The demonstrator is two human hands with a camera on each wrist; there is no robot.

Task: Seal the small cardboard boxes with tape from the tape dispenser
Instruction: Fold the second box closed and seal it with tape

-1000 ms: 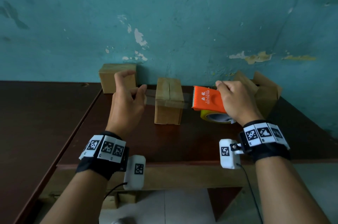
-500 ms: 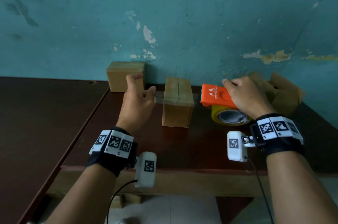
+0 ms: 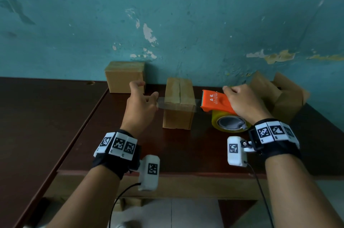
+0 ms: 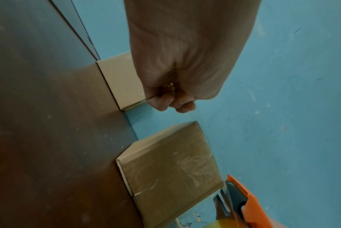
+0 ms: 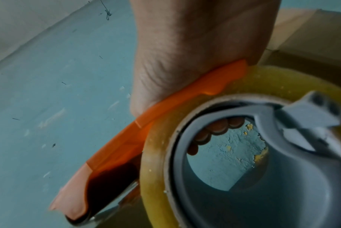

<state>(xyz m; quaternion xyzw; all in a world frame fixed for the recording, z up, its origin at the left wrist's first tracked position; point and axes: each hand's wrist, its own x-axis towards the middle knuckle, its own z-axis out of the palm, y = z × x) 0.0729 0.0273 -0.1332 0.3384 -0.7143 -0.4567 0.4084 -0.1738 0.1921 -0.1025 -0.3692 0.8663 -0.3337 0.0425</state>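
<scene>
Both my hands have kept their places on either side of the middle box since a second ago, though the camera on my head has tilted, so everything is sitting lower against the wall.

Nearest me, my right hand (image 3: 242, 103) is gripping the orange tape dispenser (image 3: 216, 102), fingers curled over its top; the right wrist view is showing my fingertips (image 5: 217, 128) through the core of the yellow tape roll (image 3: 229, 123). Its toothed edge is pointing at the right side of the middle cardboard box (image 3: 179, 104).

My left hand (image 3: 140, 107) is hovering left of that box, thumb and finger pinching the free end of the clear tape strip (image 3: 162, 101); the other fingers are curled in. That strip is running across the box top to the dispenser, though I cannot tell whether it is pressed down along its whole length.

Further back, a second box (image 3: 124, 77) is standing against the teal wall (image 3: 167, 13) behind my left hand, and an open-flapped box (image 3: 283, 93) is sitting behind my right hand. All are resting on the dark brown table (image 3: 186, 149).
</scene>
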